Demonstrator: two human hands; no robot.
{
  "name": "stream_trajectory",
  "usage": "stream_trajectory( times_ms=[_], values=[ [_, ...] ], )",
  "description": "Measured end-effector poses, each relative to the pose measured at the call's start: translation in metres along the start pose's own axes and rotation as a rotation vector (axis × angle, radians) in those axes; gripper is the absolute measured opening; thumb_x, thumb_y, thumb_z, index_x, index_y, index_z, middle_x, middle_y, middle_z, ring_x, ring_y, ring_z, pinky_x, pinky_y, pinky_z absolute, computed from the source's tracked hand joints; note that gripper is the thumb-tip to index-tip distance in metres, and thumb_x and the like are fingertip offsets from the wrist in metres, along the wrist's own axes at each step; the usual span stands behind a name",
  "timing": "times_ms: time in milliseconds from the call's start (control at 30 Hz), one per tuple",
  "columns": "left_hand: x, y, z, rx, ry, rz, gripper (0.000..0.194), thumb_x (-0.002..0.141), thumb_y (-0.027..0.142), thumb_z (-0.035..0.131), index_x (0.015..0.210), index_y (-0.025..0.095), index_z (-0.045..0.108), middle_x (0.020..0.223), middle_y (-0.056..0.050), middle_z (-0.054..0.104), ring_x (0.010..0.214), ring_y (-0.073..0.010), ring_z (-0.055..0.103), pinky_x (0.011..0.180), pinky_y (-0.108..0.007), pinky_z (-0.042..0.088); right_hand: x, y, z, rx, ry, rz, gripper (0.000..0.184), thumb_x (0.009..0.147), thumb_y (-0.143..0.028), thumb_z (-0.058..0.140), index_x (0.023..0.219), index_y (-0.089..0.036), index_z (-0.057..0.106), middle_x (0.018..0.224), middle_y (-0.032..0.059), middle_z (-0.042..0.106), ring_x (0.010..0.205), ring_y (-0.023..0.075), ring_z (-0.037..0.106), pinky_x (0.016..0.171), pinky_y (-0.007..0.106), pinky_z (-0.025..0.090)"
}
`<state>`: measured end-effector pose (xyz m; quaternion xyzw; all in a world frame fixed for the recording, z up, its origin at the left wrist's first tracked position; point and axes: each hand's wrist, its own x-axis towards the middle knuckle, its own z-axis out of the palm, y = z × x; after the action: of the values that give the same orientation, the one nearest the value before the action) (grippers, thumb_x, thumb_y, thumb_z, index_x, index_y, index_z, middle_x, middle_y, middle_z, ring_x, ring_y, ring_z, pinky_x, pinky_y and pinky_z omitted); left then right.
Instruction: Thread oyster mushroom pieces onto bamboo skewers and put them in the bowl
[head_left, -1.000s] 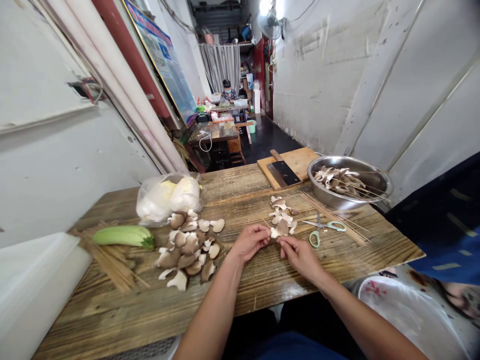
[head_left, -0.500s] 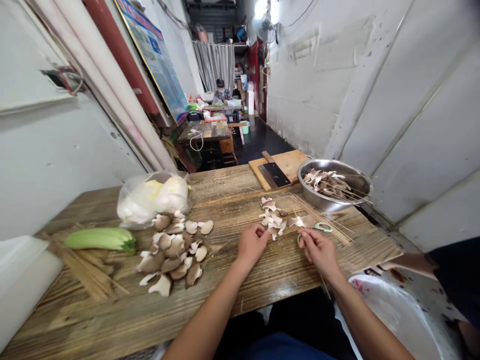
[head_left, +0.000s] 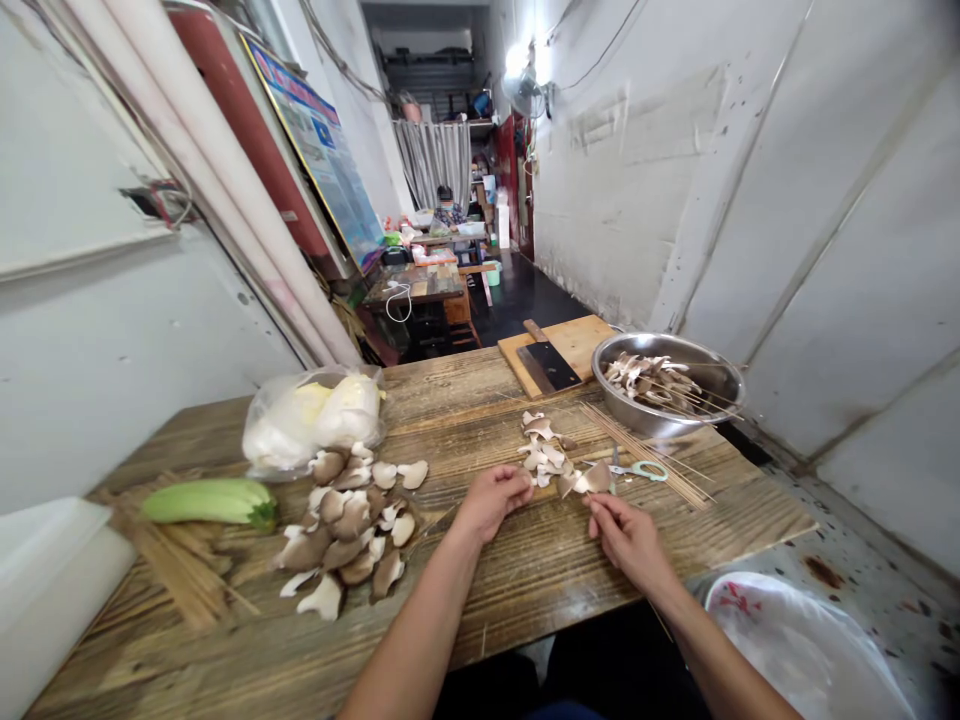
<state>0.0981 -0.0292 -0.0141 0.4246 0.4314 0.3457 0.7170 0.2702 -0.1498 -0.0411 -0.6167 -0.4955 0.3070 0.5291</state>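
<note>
My right hand [head_left: 626, 540] is closed in a pinch on a thin bamboo skewer, most of it hidden by the hand, with its lower end showing below the wrist. At these fingertips sits an oyster mushroom piece [head_left: 594, 478], brown on top with a white stem side. My left hand [head_left: 495, 500] has its thumb and fingers pressed together beside a small heap of torn mushroom pieces [head_left: 546, 458]; anything between them is too small to make out. Scissors [head_left: 646, 470] with a pale green handle lie just beyond my right hand.
Loose skewers [head_left: 637, 450] lie before a steel bowl [head_left: 660, 425] of skewered mushrooms. A cleaver [head_left: 550, 366] rests on a cutting board [head_left: 589, 335]. Leftward are a mushroom pile [head_left: 352, 520], a green gourd [head_left: 202, 502], more skewers [head_left: 180, 565] and a bagged vegetable [head_left: 315, 415]. A lined bin [head_left: 802, 640] stands right.
My right hand has come up to the mushroom piece, which now sits at its fingertips. The scissors show more fully. A person's arm at the right edge has left the view, which has tilted slightly.
</note>
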Motion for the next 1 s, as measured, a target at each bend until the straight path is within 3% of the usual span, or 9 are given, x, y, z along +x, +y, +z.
stream_trajectory(
  times_ms=[67, 167, 333, 533, 733, 1000],
  values=[
    [0.001, 0.005, -0.011, -0.333, 0.054, -0.081, 0.009, 0.067, 0.004, 0.065, 0.067, 0.011, 0.059, 0.069, -0.004, 0.064, 0.071, -0.0117, 0.062, 0.069, -0.022, 0.05, -0.002, -0.005, 0.008, -0.046, -0.074, -0.041, 0.038, 0.086, -0.048, 0.043, 0.092, -0.016, 0.064, 0.055, 0.0004, 0.059, 0.047, 0.0122, 0.051, 0.046, 0.022, 0.039],
    [0.002, 0.01, -0.022, -0.522, 0.133, -0.16, 0.007, 0.072, 0.002, 0.061, 0.071, 0.009, 0.059, 0.068, -0.006, 0.064, 0.064, -0.0097, 0.061, 0.06, -0.019, 0.051, -0.003, -0.015, 0.023, -0.126, -0.197, -0.096, 0.032, 0.089, -0.039, 0.04, 0.083, -0.018, 0.063, 0.055, -0.0002, 0.059, 0.054, 0.0136, 0.055, 0.057, 0.024, 0.042],
    [0.0, 0.007, -0.025, -0.516, 0.058, -0.09, 0.009, 0.075, 0.004, 0.059, 0.084, 0.008, 0.062, 0.069, -0.006, 0.064, 0.057, -0.0078, 0.058, 0.052, -0.016, 0.049, -0.001, -0.026, 0.038, -0.195, -0.268, -0.114, 0.029, 0.09, -0.033, 0.038, 0.079, -0.018, 0.061, 0.056, -0.0011, 0.058, 0.055, 0.0134, 0.054, 0.059, 0.023, 0.04],
    [-0.002, 0.009, -0.022, -0.589, 0.049, -0.102, 0.008, 0.074, 0.003, 0.059, 0.078, 0.009, 0.061, 0.067, -0.006, 0.063, 0.057, -0.0087, 0.057, 0.053, -0.018, 0.049, -0.001, -0.029, 0.038, -0.202, -0.262, -0.096, 0.028, 0.09, -0.032, 0.039, 0.082, -0.018, 0.062, 0.057, -0.001, 0.058, 0.056, 0.0139, 0.055, 0.06, 0.023, 0.04],
    [-0.001, 0.011, -0.02, -0.701, 0.112, -0.179, 0.009, 0.076, 0.002, 0.056, 0.073, 0.01, 0.059, 0.064, -0.004, 0.06, 0.054, -0.0073, 0.054, 0.052, -0.017, 0.049, -0.001, -0.028, 0.037, -0.202, -0.253, -0.101, 0.028, 0.09, -0.032, 0.039, 0.083, -0.017, 0.062, 0.056, -0.0015, 0.058, 0.055, 0.0135, 0.054, 0.059, 0.023, 0.04],
    [0.0, 0.01, -0.022, -0.625, 0.044, -0.091, 0.009, 0.07, -0.001, 0.06, 0.074, 0.008, 0.06, 0.065, -0.003, 0.059, 0.053, -0.0048, 0.051, 0.049, -0.014, 0.045, 0.001, -0.031, 0.037, -0.219, -0.274, -0.117, 0.03, 0.09, -0.031, 0.038, 0.073, -0.019, 0.06, 0.057, -0.0013, 0.058, 0.056, 0.0132, 0.055, 0.06, 0.023, 0.04]
  ],
)
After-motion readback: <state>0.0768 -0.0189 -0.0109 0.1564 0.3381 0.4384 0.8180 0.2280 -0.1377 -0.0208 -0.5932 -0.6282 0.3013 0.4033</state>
